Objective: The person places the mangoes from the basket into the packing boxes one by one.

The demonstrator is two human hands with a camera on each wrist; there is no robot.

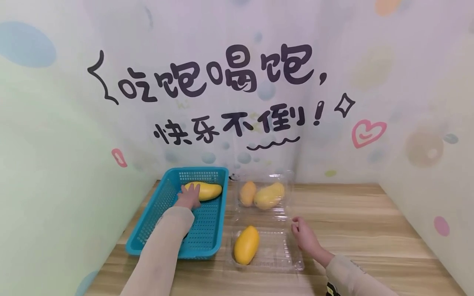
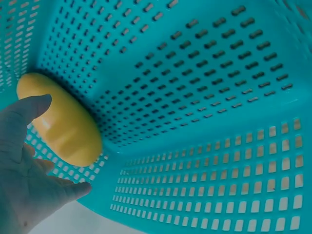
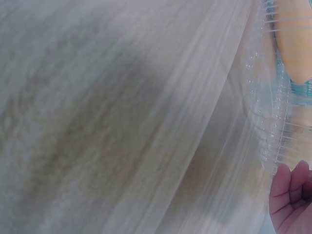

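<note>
In the head view my left hand (image 1: 189,196) is inside the blue-green plastic basket (image 1: 170,213), over one end of a yellow mango (image 1: 209,191) at its back. The left wrist view shows that mango (image 2: 68,122) against the perforated basket wall, with thumb and fingers spread around its near side. My right hand (image 1: 305,235) is beside the right edge of an open clear plastic clamshell box (image 1: 274,250), fingers loosely curled with nothing seen in them. One mango (image 1: 246,245) lies in the box's front half; two more mangoes (image 1: 269,196) are in the back half.
The basket and box stand side by side on a wood-grain table (image 1: 352,230). A printed curtain wall (image 1: 237,24) closes off the back and sides. Beneath the right sleeve (image 1: 352,275) a small black and yellow item (image 1: 331,289) shows at the bottom edge.
</note>
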